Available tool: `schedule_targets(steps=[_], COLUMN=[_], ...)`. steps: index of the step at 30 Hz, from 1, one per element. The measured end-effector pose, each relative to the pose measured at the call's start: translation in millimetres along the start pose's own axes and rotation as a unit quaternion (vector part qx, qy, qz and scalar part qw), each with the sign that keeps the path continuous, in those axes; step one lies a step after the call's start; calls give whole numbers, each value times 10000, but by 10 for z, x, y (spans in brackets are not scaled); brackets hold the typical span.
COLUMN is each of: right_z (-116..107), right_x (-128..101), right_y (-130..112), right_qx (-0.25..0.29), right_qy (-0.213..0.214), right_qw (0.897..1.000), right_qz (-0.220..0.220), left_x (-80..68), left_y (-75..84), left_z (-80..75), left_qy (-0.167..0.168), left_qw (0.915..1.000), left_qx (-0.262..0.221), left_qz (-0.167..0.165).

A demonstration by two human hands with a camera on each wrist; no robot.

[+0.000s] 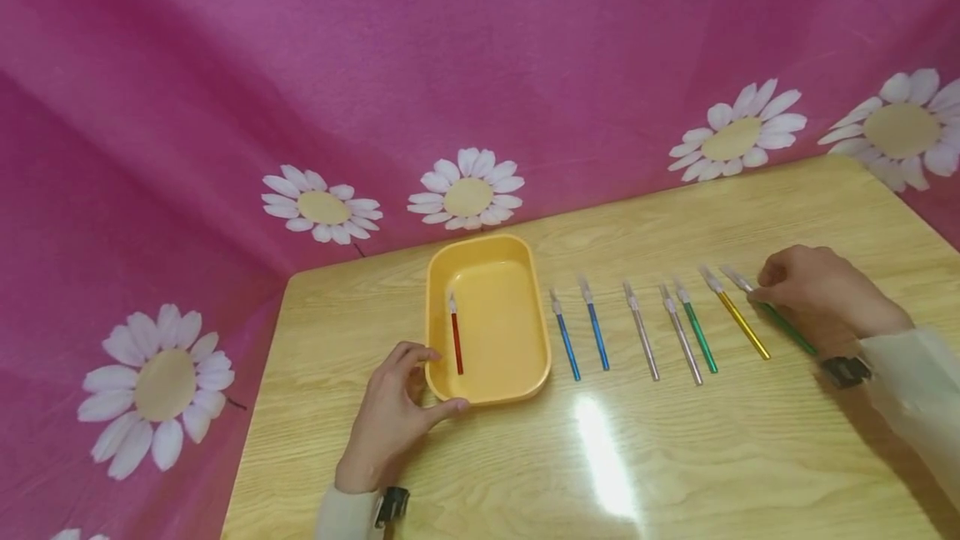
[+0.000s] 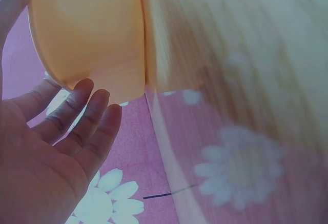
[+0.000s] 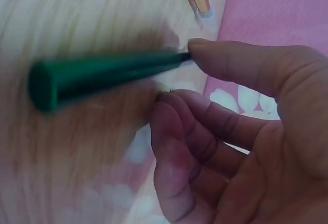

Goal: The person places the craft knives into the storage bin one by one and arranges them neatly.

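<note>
Your right hand [image 1: 813, 294] is over the far-right green pen [image 1: 787, 327], fingers curled down on it; in the wrist view your thumb [image 3: 230, 62] and curled fingers pinch its upper end, so you're gripping it while it lies on the tabletop [image 1: 675, 457]. Just left of that hand sits a yellow pen [image 1: 738, 319], then another green pen [image 1: 697, 332], two silver pens [image 1: 678, 340] and two blue pens [image 1: 592, 332], all lying in a row.

Your left hand [image 1: 393, 411] is relaxed, fingers straight-ish, thumb and fingertips touching the near-left corner of the tray [image 1: 487, 394]. A red pen [image 1: 456, 340] lies inside the tray, just beyond your left fingertips.
</note>
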State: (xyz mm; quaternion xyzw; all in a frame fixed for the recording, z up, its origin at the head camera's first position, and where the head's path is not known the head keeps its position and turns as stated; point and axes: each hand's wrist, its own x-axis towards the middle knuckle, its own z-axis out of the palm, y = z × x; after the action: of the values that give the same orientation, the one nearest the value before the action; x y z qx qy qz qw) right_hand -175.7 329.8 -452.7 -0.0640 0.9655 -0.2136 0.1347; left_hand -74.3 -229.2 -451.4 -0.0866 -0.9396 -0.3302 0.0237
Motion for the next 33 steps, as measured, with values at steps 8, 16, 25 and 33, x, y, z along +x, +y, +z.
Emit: schedule_targets(steps=[8, 16, 25, 33], right_z=[60, 79, 14, -133], right_x=[-18, -10, -12, 75], right_y=[29, 14, 38, -132], right_qx=[269, 333, 294, 647], right_qy=[-76, -257, -209, 99], right_qw=[9996, 9990, 9988, 9971], right_qz=[33, 129, 328, 384], left_x=[-2, 4, -1, 4], left_y=[1, -4, 15, 23], left_z=[17, -1, 6, 6], left_qy=[27, -40, 25, 30], left_qw=[10000, 9999, 10000, 9998], left_qx=[-34, -80, -30, -65], left_qz=[4, -64, -84, -201])
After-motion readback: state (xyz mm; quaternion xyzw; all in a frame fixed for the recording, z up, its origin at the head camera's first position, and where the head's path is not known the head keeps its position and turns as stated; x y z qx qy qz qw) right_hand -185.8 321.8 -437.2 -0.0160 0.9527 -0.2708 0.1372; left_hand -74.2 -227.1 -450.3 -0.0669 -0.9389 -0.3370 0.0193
